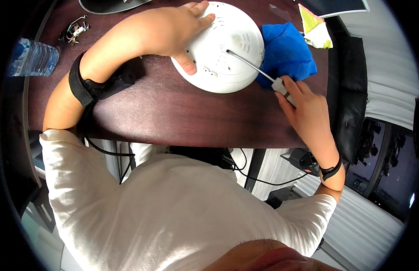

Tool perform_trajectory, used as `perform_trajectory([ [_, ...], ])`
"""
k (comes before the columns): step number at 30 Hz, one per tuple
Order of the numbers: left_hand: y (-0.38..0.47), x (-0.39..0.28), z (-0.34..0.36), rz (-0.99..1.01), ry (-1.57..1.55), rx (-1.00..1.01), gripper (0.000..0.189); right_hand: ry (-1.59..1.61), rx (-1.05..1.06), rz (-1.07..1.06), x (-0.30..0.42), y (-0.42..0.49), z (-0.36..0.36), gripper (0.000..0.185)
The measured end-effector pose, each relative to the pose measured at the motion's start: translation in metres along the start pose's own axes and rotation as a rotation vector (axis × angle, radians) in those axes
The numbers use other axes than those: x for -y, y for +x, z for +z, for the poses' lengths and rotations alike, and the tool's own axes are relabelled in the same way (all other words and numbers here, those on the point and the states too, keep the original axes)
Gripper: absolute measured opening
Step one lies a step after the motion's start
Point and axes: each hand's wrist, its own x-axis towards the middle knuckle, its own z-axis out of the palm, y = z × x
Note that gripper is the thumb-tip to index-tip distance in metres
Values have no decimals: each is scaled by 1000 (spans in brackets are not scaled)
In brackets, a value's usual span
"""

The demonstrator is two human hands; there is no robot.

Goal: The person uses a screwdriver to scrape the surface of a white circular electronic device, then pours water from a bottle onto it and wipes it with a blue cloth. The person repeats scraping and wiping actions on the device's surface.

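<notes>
A round white plastic housing [236, 64] with vent slots and small holes lies on the dark red-brown table. My left hand [172, 30] rests on its left side, fingers spread over the upper edge and thumb near the lower left rim. In my right hand [301, 101] is the pale handle of a screwdriver [253, 66], its metal shaft slanting up and left. The tip is over the middle of the housing; whether it touches cannot be told. Beside the housing, on the right, lies a crumpled blue cloth [287, 50], partly behind the screwdriver's handle end.
A plastic water bottle [38, 57] lies at the far left, near small wired parts [77, 31]. A yellow and white cloth [314, 28] is at the upper right. Black cables [111, 153] hang below the table's front edge [196, 145]. A black padded chair part [352, 98] stands at right.
</notes>
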Motion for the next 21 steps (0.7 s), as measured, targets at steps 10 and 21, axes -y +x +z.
perform_trajectory([
  [10,2,4,10,9,59,-44,112,-7,-4,-57,1,9,-2,29],
  [21,0,10,8,23,45,-50,109,28,-41,-75,10,32,18,32],
])
